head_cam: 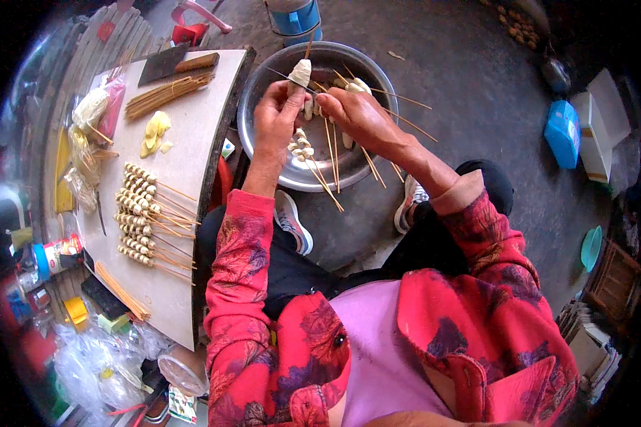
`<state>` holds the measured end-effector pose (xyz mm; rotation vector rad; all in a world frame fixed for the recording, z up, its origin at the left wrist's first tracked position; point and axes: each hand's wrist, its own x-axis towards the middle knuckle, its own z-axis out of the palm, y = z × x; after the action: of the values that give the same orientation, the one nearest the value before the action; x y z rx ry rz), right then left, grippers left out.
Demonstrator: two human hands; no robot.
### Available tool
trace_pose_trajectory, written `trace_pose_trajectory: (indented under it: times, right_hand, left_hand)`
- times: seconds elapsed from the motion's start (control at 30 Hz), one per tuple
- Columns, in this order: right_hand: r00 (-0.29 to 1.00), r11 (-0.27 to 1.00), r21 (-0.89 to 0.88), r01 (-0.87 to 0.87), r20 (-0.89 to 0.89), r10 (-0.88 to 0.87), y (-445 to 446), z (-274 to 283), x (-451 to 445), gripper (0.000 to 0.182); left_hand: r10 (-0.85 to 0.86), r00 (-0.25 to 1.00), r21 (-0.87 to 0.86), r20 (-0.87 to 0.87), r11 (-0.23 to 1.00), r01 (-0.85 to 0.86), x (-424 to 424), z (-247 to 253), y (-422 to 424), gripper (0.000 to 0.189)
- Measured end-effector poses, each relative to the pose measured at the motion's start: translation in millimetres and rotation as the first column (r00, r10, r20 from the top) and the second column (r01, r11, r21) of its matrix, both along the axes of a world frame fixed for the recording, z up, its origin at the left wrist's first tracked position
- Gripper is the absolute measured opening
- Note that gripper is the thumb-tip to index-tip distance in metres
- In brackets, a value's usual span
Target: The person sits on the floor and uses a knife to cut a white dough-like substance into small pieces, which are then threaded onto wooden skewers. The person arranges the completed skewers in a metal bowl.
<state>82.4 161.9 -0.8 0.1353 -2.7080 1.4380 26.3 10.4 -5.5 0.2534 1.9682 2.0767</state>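
My left hand is closed around a pale, skewered piece of food, with the stick pointing up and away. In my right hand is a thin knife, its blade lying across that piece. Both hands are above a wide metal basin. Spiral-cut pieces on skewers lie in the basin, their sticks reaching over its rim. Left of me, rows of spiral-cut pieces on skewers rest on a pale board. What the food is, I cannot tell for sure.
On the board lie a cleaver, a bundle of wooden skewers, yellowish slices and loose skewers. A blue bucket stands beyond the basin. Plastic bags lie at the lower left; a blue container stands at right.
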Motion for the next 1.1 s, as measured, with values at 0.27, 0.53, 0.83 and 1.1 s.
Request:
trace_pose_trajectory:
  times: [0.27,0.53,0.83,1.1]
  right_hand:
    - [0.998,1.000,-0.011,0.003,0.060,-0.002,2.4,-3.3,2.6,0.043]
    - [0.998,0.999,0.035,0.011,0.064,-0.013,3.1,-4.8,0.9,0.043]
    - [0.999,0.999,-0.024,0.039,0.030,-0.039,-0.7,-1.0,-0.4,0.041]
    - [1.000,0.998,-0.062,0.006,0.008,-0.006,-1.5,1.8,-0.2,0.042]
  left_hand:
    - [-0.009,0.998,0.097,0.062,0.995,0.003,-0.5,0.2,-2.8,0.015]
    - [0.102,0.993,0.156,-0.058,0.983,-0.092,-10.9,4.2,-10.7,0.013]
    - [0.110,0.958,0.132,-0.265,0.988,-0.077,-8.5,-4.2,-1.7,0.017]
    - [-0.096,0.990,-0.015,-0.103,0.995,0.095,1.3,-2.5,-0.2,0.018]
